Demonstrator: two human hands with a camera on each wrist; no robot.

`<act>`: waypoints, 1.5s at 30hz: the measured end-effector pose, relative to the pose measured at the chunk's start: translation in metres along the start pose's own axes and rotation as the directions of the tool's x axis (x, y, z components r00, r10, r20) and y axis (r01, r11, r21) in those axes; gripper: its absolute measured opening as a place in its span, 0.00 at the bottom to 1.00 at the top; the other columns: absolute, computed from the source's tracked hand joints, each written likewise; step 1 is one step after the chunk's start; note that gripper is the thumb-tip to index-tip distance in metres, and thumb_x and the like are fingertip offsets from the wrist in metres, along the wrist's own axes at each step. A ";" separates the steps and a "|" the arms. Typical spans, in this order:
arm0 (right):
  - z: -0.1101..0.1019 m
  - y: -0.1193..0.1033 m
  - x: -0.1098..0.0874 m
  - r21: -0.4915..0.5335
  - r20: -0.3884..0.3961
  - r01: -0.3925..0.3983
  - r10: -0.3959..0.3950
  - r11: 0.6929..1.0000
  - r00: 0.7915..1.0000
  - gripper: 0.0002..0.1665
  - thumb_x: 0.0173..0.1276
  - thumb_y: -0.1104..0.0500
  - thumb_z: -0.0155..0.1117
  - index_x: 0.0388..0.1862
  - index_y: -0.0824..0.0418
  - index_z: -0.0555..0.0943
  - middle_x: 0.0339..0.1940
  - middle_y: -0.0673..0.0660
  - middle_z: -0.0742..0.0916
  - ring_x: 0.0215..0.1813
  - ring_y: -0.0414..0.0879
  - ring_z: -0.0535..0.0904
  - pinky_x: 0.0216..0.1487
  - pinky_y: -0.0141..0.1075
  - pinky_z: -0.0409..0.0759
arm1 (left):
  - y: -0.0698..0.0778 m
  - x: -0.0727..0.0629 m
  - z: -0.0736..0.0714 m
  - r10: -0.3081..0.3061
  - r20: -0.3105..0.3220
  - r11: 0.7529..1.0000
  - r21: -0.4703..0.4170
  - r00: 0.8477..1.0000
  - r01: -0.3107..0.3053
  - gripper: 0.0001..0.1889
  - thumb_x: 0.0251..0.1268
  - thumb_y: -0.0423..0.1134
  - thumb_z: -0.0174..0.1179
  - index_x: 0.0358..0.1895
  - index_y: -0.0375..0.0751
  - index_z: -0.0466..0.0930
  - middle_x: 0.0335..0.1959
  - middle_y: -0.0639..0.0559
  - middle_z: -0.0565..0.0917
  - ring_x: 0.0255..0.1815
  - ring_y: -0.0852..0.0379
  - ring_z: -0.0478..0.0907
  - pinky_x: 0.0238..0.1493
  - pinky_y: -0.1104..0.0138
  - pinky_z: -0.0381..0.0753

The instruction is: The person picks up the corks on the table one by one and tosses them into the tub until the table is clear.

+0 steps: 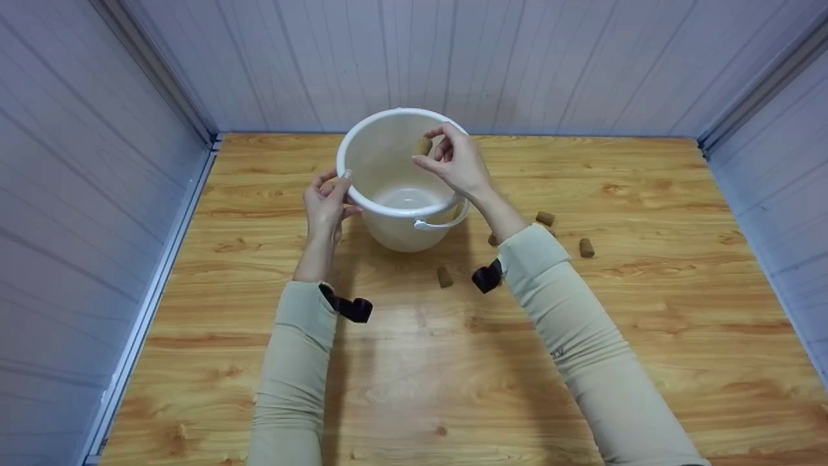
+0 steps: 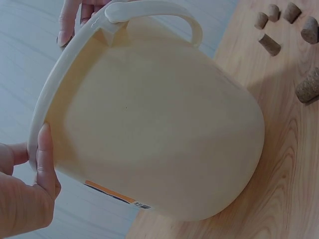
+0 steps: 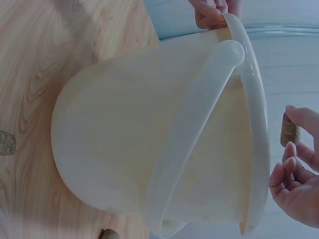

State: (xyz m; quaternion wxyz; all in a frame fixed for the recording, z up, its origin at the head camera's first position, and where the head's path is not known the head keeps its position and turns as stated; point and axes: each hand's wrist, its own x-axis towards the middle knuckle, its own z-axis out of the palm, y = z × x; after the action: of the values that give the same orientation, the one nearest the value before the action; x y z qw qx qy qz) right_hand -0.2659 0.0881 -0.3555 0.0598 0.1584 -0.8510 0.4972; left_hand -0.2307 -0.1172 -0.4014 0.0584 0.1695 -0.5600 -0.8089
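A white plastic bucket (image 1: 407, 226) stands on the wooden table, its mouth turned up toward the head camera. My left hand (image 1: 325, 200) grips the bucket's rim on its left side, thumb over the edge and fingers on the outer wall. Above the opening, near the right rim, my right hand (image 1: 456, 162) pinches a brown cork (image 3: 290, 130) between thumb and fingers. The bucket's handle (image 1: 446, 224) hangs down at the front right. An orange and dark label (image 2: 114, 193) shows on the outer wall in the left wrist view.
Several loose corks lie on the table (image 1: 414, 382): one cork (image 1: 444, 277) in front of the bucket, another cork (image 1: 545, 218) and a third cork (image 1: 587, 248) to the right. Panelled walls (image 1: 414, 58) enclose the table at the back and sides.
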 end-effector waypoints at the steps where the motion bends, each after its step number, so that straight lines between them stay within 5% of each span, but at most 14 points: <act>1: 0.000 -0.001 0.000 0.000 0.003 -0.004 0.004 1.000 1.000 0.25 0.51 0.56 0.70 0.45 0.65 0.73 0.21 0.51 0.73 0.24 0.39 0.67 0.23 0.26 0.65 | 0.000 0.000 0.000 -0.004 0.000 1.000 0.001 1.000 0.004 0.16 0.59 0.33 0.56 0.49 0.33 0.66 0.21 0.49 0.73 0.12 0.61 0.70 0.09 0.73 0.76; 23: -0.008 -0.007 -0.010 0.056 0.000 -0.005 0.005 0.998 1.000 0.20 0.54 0.56 0.68 0.43 0.65 0.75 0.26 0.53 0.76 0.29 0.41 0.70 0.29 0.26 0.70 | 0.000 -0.001 0.000 -0.035 -0.019 0.999 0.032 0.999 0.036 0.18 0.59 0.34 0.57 0.52 0.33 0.66 0.24 0.47 0.75 0.13 0.61 0.72 0.11 0.73 0.77; 33: -0.022 -0.034 -0.037 0.106 -0.062 0.050 -0.044 0.993 0.997 0.14 0.56 0.65 0.64 0.39 0.72 0.75 0.25 0.56 0.77 0.28 0.42 0.70 0.26 0.27 0.70 | 0.002 -0.001 -0.001 -0.054 -0.022 0.998 0.038 0.998 0.055 0.19 0.59 0.34 0.57 0.53 0.34 0.66 0.23 0.48 0.75 0.13 0.60 0.72 0.11 0.73 0.77; 45: -0.035 -0.019 -0.054 0.152 -0.106 0.069 -0.053 0.986 0.993 0.14 0.56 0.66 0.63 0.39 0.74 0.75 0.26 0.57 0.77 0.28 0.44 0.71 0.24 0.27 0.71 | 0.004 -0.002 0.000 -0.082 -0.027 0.996 0.039 0.996 0.083 0.20 0.59 0.36 0.58 0.54 0.35 0.66 0.25 0.46 0.75 0.14 0.59 0.73 0.13 0.73 0.78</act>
State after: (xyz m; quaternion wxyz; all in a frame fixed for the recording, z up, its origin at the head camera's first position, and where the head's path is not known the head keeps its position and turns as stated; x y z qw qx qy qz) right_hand -0.2110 0.1208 -0.3367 0.1054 0.1630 -0.8002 0.5675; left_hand -0.2296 -0.1180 -0.3976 0.0286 0.2038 -0.5680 -0.7969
